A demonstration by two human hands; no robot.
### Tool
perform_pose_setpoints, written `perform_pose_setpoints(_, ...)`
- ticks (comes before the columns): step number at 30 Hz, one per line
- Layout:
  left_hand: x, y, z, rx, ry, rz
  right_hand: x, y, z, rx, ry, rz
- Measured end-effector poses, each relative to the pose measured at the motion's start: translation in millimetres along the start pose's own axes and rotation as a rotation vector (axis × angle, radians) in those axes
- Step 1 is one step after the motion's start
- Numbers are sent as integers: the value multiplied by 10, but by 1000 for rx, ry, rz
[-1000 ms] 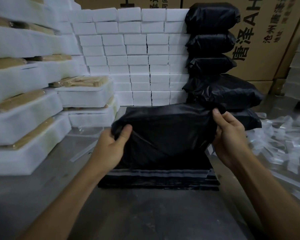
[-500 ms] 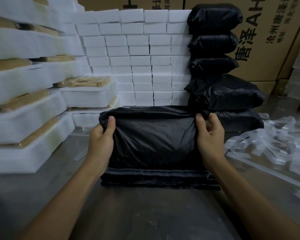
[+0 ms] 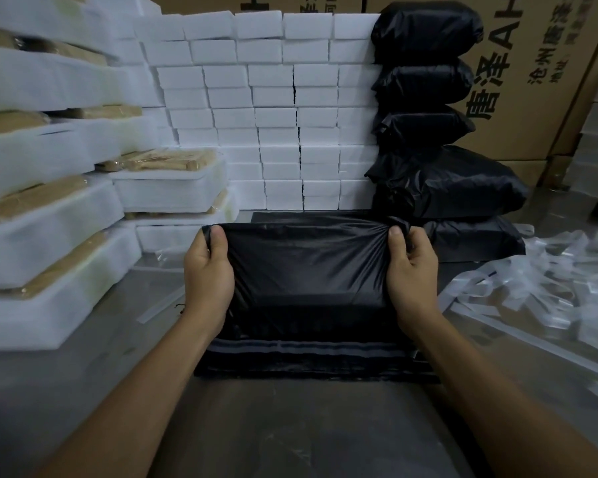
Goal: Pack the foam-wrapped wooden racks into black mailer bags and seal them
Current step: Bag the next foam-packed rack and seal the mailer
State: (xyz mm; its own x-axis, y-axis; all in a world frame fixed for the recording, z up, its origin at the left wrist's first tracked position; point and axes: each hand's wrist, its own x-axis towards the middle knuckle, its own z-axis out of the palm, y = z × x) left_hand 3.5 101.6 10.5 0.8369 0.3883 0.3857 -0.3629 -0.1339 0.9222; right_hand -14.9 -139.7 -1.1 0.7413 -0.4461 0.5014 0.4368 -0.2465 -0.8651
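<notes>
- A wall of white foam blocks (image 3: pixel 283 108) rises at the back of the grey table (image 3: pixel 283 429), directly behind the work spot.
- On the left, foam-wrapped wooden racks (image 3: pixel 49 215) sit piled in tiers, tan wood showing between the white foam layers; the nearest pile is close beside the left forearm.
- On the right, filled black bags (image 3: pixel 428 108) are stacked in a column against printed cardboard cartons (image 3: pixel 539 77), just behind the right hand.
- Clear plastic strips (image 3: pixel 539 288) lie scattered across the table at far right.
- A flat stack of empty mailer bags (image 3: pixel 311 357) lies on the table in front of the person, its grey adhesive bands facing the camera.
- The black mailer bag (image 3: pixel 308 267), bulging with its contents, rests on top of that stack, between the two hands.
- The left hand (image 3: pixel 208 274) grasps the bag's left upper corner, thumb on the near face.
- The right hand (image 3: pixel 411 270) pinches the right upper corner, where the plastic bunches into folds under the thumb.
</notes>
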Motion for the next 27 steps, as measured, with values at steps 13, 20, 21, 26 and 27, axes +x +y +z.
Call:
perform_pose_setpoints(13,-40,-194,22,-14,67,-257,86,194,-56,-35,-44,390)
perform_pose_setpoints(20,-54,-199,-28,437,-68,-157,83,198,-199,-480,-76,359)
perform_pose_setpoints(21,-57,-197,-48,486,-79,-124,88,183,-240,-531,-59,348)
perform_pose_setpoints(26,-83,-141,-108,686,-32,-52,74,42,-374,-884,33,220)
perform_pose_setpoints(27,-77,-119,-130,720,-25,-86,74,16,-370,-929,50,161)
